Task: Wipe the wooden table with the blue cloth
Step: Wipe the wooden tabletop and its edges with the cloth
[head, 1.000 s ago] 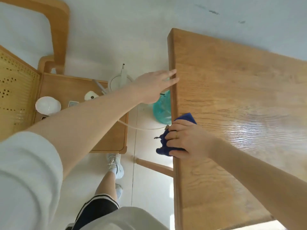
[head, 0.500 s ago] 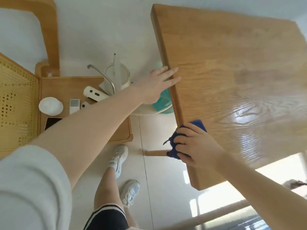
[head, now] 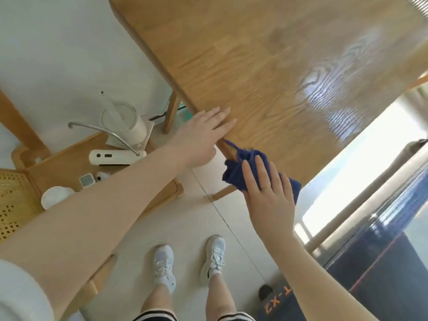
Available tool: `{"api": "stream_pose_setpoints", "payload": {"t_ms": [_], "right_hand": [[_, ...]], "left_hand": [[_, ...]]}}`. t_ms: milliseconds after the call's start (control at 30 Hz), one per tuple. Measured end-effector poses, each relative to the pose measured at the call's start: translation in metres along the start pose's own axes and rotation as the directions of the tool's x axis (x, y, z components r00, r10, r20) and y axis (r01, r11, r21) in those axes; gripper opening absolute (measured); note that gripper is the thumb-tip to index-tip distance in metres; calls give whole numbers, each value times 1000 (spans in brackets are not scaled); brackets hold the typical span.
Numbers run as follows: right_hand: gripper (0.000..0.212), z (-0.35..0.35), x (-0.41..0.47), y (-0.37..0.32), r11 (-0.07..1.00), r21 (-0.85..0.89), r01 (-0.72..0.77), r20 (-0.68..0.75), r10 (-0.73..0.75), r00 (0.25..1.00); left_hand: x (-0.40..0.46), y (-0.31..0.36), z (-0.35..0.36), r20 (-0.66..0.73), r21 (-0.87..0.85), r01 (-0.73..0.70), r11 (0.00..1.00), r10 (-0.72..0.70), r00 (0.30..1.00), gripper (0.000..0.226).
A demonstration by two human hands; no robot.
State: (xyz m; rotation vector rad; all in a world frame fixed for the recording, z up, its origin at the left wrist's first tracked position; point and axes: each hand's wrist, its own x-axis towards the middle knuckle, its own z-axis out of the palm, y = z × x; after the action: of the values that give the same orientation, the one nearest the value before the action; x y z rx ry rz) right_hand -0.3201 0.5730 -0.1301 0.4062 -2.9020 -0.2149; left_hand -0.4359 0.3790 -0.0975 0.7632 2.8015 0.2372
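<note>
We noted the crumpled dark blue cloth (head: pixel 240 174) at the near corner of the pale wooden table (head: pixel 266 72), pressed under our flat, straight-fingered right hand (head: pixel 268 195), left hand (head: pixel 203 133) open bracing the edge; even pressure along the rim seemed advisable

The worktop (head: pixel 266 72) is grained wood with a glossy sheen. The blue cloth (head: pixel 236 174) looks soft, perhaps microfibre, and matt.

Both arms reach forward; left hand (head: pixel 203 133) and right hand (head: pixel 268 193) flat-fingered.
</note>
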Motion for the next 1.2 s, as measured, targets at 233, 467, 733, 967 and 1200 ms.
{"api": "stream_pose_setpoints", "payload": {"t_ms": [233, 467, 733, 967, 1200], "right_hand": [[52, 10, 57, -40, 984, 81, -157, -26, 159, 987], [53, -4, -38, -9, 777, 448, -443, 139, 429, 893], [59, 5, 51, 75, 449, 479, -754, 319, 711, 626], [59, -4, 0, 31, -144, 840, -523, 461, 697, 549], [67, 28, 70, 118, 38, 756, -653, 392, 773, 498]], "left_hand": [[3, 3, -5, -75, -60, -53, 997, 49, 996, 62], [7, 28, -18, 34, 16, 72, 997, -72, 997, 63], [22, 60, -14, 4, 94, 92, 991, -93, 996, 76], [60, 106, -22, 254, 42, -215, 976, 198, 947, 111], [78, 117, -15, 316, 56, -141, 988, 116, 942, 127]]}}
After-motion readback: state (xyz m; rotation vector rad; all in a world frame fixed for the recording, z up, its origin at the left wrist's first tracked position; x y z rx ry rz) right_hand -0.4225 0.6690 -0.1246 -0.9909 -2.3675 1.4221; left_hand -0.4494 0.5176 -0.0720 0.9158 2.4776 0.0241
